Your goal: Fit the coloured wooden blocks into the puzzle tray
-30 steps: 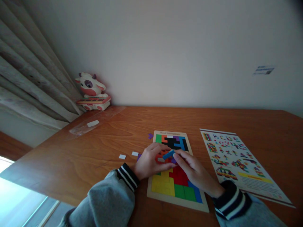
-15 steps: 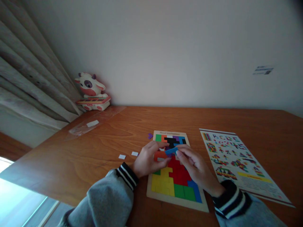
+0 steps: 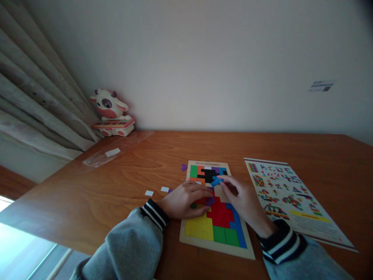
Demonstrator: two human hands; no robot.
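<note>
A wooden puzzle board (image 3: 215,246) lies on the table, filled in part with coloured block pieces. Between the thumb and fingertips of my right hand (image 3: 239,196) is a blue puzzle piece (image 3: 216,182), over the upper part of the board. My left hand (image 3: 186,197) is over the board's left side, its fingers curled round a purple puzzle piece (image 3: 210,201) that shows at the fingertips. Red pieces (image 3: 222,214), yellow pieces (image 3: 199,228) and green pieces (image 3: 225,235) fill the lower board. My left hand covers part of the middle.
Two white pieces (image 3: 149,193) and a purple piece (image 3: 184,167) lie left of the board. To the right is a printed pattern sheet (image 3: 291,202). A clear plastic bag (image 3: 99,158) and a cow toy (image 3: 112,112) stand farther left, near the curtain (image 3: 35,97).
My right hand has moved the blue piece slightly up and away from my left hand. My left hand has lowered toward the board, with the purple piece now showing at its fingertips.
</note>
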